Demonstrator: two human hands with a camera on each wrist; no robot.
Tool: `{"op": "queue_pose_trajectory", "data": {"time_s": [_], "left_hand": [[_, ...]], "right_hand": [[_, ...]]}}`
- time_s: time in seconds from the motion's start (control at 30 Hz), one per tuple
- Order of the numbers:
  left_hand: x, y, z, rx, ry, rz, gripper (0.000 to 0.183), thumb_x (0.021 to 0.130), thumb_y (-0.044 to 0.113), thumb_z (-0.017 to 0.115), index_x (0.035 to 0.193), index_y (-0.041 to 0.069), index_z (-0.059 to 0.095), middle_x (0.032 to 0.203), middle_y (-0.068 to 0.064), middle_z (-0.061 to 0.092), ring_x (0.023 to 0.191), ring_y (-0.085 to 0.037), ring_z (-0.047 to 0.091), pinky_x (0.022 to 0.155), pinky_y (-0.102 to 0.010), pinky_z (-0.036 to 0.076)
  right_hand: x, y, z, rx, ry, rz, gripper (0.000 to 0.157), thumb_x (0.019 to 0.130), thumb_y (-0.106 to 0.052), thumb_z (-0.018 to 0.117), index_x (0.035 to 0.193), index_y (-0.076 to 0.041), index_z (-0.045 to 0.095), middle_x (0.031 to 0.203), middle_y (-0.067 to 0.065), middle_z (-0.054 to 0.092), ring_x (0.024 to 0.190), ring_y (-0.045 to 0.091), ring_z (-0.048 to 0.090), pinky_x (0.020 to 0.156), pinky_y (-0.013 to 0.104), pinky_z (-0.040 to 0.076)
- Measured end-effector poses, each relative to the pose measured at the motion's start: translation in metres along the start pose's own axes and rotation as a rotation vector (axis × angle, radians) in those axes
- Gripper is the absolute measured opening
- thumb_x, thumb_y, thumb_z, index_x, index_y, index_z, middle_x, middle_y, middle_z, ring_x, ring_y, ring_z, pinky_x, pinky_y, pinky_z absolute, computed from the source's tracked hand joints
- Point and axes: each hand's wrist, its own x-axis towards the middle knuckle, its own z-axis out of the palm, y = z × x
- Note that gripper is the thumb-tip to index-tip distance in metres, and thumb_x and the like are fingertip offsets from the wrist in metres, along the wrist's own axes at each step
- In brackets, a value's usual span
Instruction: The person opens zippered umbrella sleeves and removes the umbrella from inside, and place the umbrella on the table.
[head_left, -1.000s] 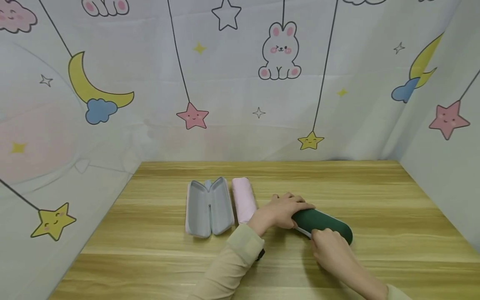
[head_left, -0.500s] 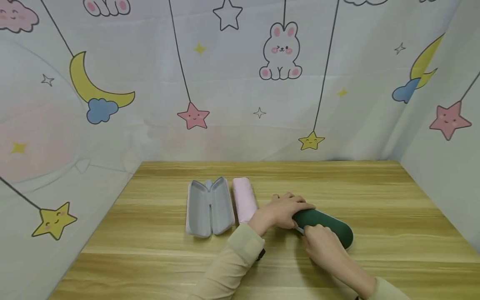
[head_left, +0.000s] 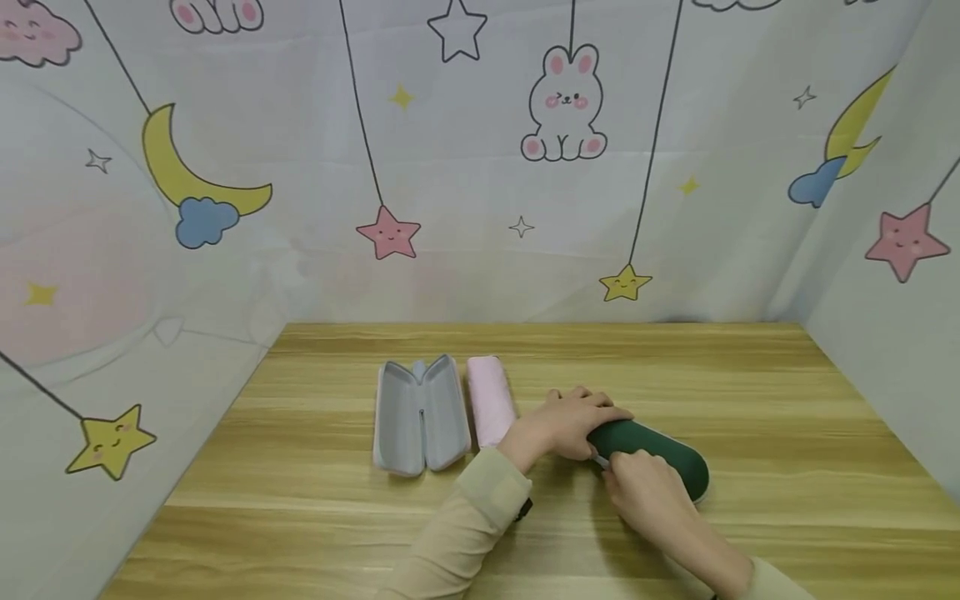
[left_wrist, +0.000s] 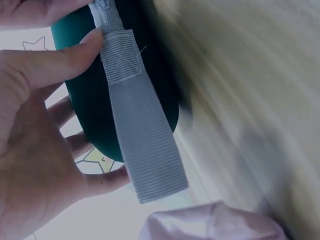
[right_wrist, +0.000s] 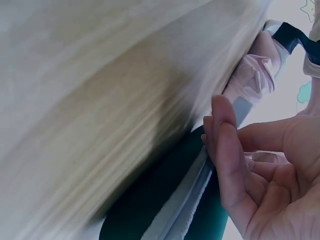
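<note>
A dark green zip case (head_left: 651, 454) lies aslant at the table's right half. My left hand (head_left: 566, 421) grips its left end, fingers around the far side; in the left wrist view the thumb presses beside a grey ribbon tab (left_wrist: 140, 125) at the zip's end. Along the near side, my right hand (head_left: 648, 487) has curled fingers at the grey zip (right_wrist: 180, 205). Thumb and forefinger pinch there in the right wrist view, close to the left hand; the zip pull itself is hidden by the fingers.
A grey-lined case (head_left: 422, 421) lies spread open at the left. Beside it, behind the left wrist, is a pink wrapped bundle (head_left: 491, 400). All rest on a wood-grain table (head_left: 300, 517), with a cartoon-printed cloth (head_left: 480, 167) hanging behind.
My right hand has slid left along the case's zip toward my left hand, then held about still. The left hand has kept its grip in the same place.
</note>
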Motion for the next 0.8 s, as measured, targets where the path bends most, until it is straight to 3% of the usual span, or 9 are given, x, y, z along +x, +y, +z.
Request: {"op": "queue_pose_trajectory", "data": {"time_s": [0.17,0.4,0.6,0.8], "left_hand": [[0.001,0.005,-0.002,0.005,-0.001,-0.033,0.064,0.089,0.026,0.065,0.145,0.037,0.038,0.144,0.009,0.044,0.133,-0.016,0.040,0.098,-0.041,0.039],[0.004,0.009,-0.001,0.065,0.007,-0.044,0.065,0.088,0.030,0.066,0.146,0.034,0.038,0.147,0.010,0.041,0.137,-0.017,0.037,0.105,-0.045,0.039],[0.009,0.010,0.002,0.099,0.044,-0.026,0.064,0.087,0.035,0.068,0.144,0.034,0.040,0.146,0.011,0.042,0.139,-0.016,0.036,0.107,-0.050,0.038],[0.015,0.013,0.005,0.164,0.074,-0.013,0.066,0.085,0.035,0.071,0.143,0.036,0.040,0.147,0.012,0.042,0.140,-0.013,0.036,0.109,-0.050,0.036]], "right_hand": [[-0.006,0.002,-0.009,-0.002,0.037,0.000,0.034,0.086,-0.009,0.064,0.057,-0.014,0.047,0.050,-0.004,0.039,0.043,0.010,0.034,0.043,0.023,0.026],[-0.010,0.009,-0.022,-0.013,0.119,-0.023,0.015,0.080,-0.010,0.073,0.070,-0.012,0.061,0.058,-0.003,0.055,0.048,0.008,0.043,0.046,0.023,0.036],[-0.004,0.023,-0.031,0.074,0.169,-0.016,0.009,0.082,-0.008,0.071,0.077,-0.007,0.063,0.063,-0.002,0.053,0.052,0.008,0.043,0.048,0.022,0.036],[0.004,0.038,-0.039,0.162,0.141,0.039,0.003,0.086,-0.009,0.065,0.086,-0.007,0.063,0.079,0.003,0.059,0.067,0.011,0.052,0.055,0.024,0.040]]}}
